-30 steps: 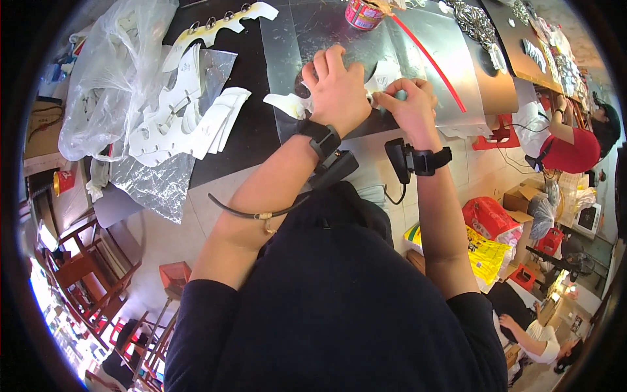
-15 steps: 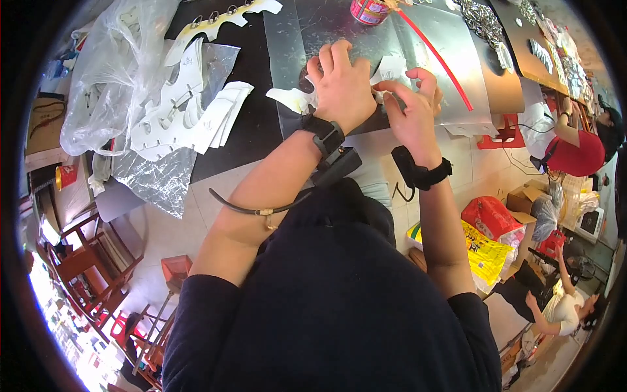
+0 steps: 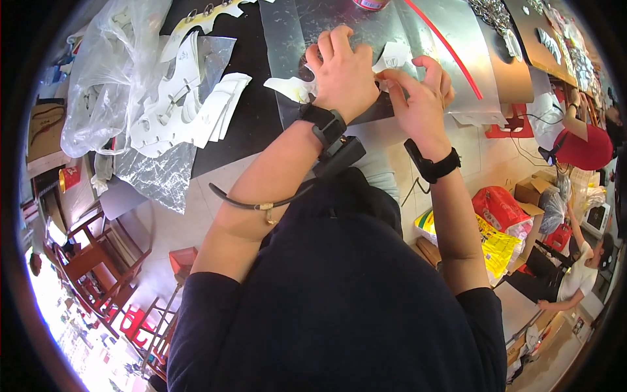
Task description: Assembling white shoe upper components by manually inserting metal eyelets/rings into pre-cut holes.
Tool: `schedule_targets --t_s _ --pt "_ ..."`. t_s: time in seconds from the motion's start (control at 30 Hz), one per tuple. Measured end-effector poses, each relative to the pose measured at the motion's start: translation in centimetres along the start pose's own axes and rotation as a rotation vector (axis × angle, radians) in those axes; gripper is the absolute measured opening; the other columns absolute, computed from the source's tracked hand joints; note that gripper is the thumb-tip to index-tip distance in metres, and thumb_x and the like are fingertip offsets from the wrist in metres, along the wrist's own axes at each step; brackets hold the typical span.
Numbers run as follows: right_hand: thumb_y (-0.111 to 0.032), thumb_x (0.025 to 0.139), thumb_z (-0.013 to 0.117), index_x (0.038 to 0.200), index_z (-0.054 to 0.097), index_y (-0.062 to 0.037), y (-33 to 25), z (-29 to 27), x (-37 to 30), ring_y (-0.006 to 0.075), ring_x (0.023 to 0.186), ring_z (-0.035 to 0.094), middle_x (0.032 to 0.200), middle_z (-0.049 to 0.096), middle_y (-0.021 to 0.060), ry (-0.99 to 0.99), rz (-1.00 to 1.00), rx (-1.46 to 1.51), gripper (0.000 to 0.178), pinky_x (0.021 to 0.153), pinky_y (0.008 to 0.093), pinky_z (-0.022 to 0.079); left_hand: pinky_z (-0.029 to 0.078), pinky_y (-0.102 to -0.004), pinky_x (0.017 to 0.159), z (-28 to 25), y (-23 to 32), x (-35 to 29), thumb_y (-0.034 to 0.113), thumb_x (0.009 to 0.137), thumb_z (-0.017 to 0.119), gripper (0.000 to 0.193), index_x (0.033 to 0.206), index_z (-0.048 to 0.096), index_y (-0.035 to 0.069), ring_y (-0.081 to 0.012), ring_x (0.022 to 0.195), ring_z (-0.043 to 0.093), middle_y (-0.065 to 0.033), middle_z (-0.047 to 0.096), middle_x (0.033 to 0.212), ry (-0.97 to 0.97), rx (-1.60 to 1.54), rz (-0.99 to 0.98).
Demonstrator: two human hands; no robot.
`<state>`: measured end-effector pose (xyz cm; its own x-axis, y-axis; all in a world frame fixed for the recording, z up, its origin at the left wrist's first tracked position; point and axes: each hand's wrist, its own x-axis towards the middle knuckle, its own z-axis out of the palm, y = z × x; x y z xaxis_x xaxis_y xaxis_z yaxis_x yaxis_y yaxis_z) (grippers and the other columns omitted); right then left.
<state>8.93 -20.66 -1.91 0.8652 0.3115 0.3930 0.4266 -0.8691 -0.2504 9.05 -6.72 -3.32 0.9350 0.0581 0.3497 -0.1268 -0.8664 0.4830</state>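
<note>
My own dark torso fills the lower half of the view and hides the near edge of the tabletop [image 3: 261,124]. From there my forearms run up and away to the work.

My left hand [image 3: 343,72] lies knuckles-up, fingers curled over a white cut piece [image 3: 290,88]; its palm covers the middle of the piece, so I cannot tell how firm the grasp is underneath. My right hand [image 3: 421,98] touches the left, fingertips pinching the other end of the piece near a white flap [image 3: 394,57] that sticks out beyond the thumbs. What shows of the piece runs left to right across the view, its pointed end sticking out to the left of my left hand. Its full outline is hidden by both hands.

The piece lies on a grey sheet [image 3: 385,29] crossed by a red strip [image 3: 450,52] running diagonally toward the right.

Further left lies a stack of white cutouts [image 3: 189,104], partly on a crinkled clear film [image 3: 163,173]. Beyond it a clear plastic bag [image 3: 108,72] holds more white shapes, too blurred through the plastic to make out.

At the top rim a red round container [image 3: 371,4] is cut off; its contents are out of sight. A person in red [image 3: 581,147] works at the far right.
</note>
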Motion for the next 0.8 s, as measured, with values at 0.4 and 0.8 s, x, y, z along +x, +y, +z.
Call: schedule_targets --t_s 0.4,0.8 --pt "-0.029 0.071 0.068 0.093 0.064 -0.0169 1.0 -1.1 0.1 0.0295 0.109 0.037 0.113 0.043 0.0113 -0.111 0.362 0.256 0.025 0.091 0.0449 0.028 0.021 -0.0493 0.093 -0.2 0.2 0.2 0.013 0.066 0.065 0.014 0.075 0.057 0.007 -0.0340 0.115 0.030 -0.0148 0.038 0.119 -0.036 0.024 -0.010" --pt "-0.013 0.071 0.070 0.082 0.055 -0.0065 -0.4 0.3 1.7 0.0214 0.087 0.052 0.090 0.055 0.0087 -0.178 0.336 0.514 0.019 0.075 0.0352 0.040 0.023 -0.0472 0.094 -0.8 -0.7 0.4 0.013 0.067 0.064 0.016 0.078 0.055 0.007 -0.0322 0.112 0.035 -0.0122 0.046 0.111 -0.011 -0.045 0.021"
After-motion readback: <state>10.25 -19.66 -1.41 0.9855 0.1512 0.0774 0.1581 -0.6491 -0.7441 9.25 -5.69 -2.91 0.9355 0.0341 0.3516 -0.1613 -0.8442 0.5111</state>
